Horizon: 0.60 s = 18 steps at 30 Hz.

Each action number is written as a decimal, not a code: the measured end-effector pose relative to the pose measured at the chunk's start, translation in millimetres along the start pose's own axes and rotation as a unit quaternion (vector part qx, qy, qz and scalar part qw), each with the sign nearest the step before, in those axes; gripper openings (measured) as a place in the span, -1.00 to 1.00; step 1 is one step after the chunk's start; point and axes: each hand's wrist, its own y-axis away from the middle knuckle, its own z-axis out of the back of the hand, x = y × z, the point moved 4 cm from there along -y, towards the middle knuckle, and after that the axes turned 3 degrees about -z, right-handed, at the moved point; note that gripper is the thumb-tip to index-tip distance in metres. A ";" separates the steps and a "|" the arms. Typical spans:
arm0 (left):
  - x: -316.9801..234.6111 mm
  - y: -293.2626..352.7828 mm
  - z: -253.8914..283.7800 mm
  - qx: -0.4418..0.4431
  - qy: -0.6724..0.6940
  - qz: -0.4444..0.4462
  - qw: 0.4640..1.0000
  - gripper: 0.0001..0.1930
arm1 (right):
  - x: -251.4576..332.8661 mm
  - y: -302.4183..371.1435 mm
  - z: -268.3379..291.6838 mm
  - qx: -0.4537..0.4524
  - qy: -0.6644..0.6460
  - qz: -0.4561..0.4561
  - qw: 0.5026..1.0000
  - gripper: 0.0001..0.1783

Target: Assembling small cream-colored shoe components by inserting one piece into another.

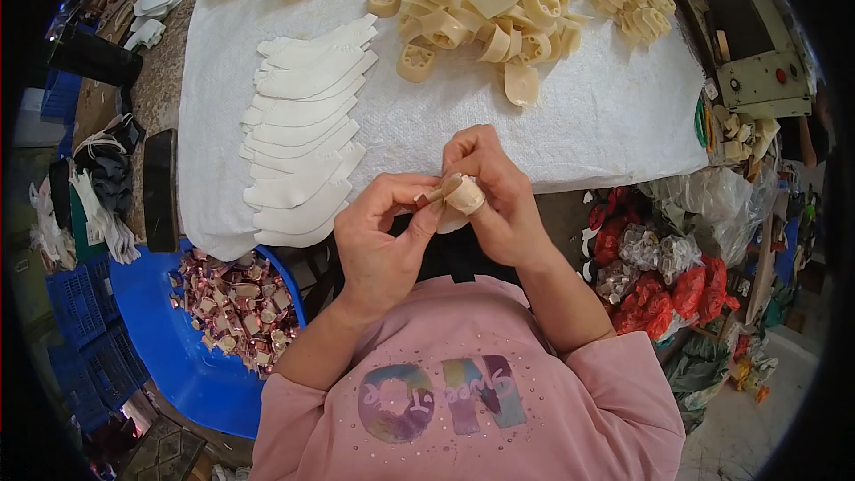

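Close in front of my chest, both hands meet at a small cream shoe heel (465, 198). My right hand (500, 200) is closed round its right side, with the thumb below it. A pale piece seems to lie on or under the heel, but my fingers partly hide it. My left hand (381, 236) pinches at the heel's left edge, thumb and forefinger together. Ahead and to the left, white cut pieces (303, 138) lie overlapped in a column on the white cloth (401, 129). A heap of cream plastic heels (490, 22) sits beyond my hands.
More heels (628, 0) lie along the table's far side. At lower left, a blue basin (214, 405) holds many shiny pinkish pieces (240, 307). Red and clear plastic bags (659, 289) crowd the right side. A dark flat object (161, 191) lies by the table's left edge.
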 end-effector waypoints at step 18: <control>-13.7 -0.6 12.7 0.079 -0.206 -0.213 0.952 -0.53 | 6.6 -6.8 16.0 0.029 -0.083 -0.027 0.996 -0.45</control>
